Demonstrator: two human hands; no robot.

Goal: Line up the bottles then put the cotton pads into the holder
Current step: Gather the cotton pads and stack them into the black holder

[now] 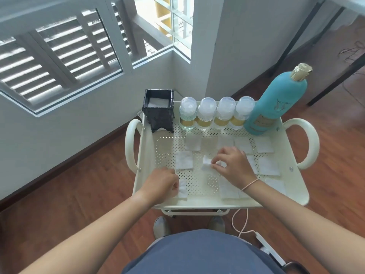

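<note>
Several small clear bottles point(216, 113) with round caps stand in a row along the back of the cream tray point(197, 201), with a tall teal bottle point(276, 103) at the row's right end. A black square holder point(159, 113) at the back left has white pads inside. Several white cotton pads point(184, 160) lie scattered on the perforated tray floor. My right hand point(233, 165) pinches a crumpled cotton pad point(207, 165) mid-tray. My left hand point(164, 181) is closed on another pad point(182, 189) at the front left.
The tray tops a cream cart with loop handles point(308, 143) on both sides. It stands in a corner by a white wall and louvred window. Wooden floor surrounds it, with a pink cable point(240, 222) and my shoes below.
</note>
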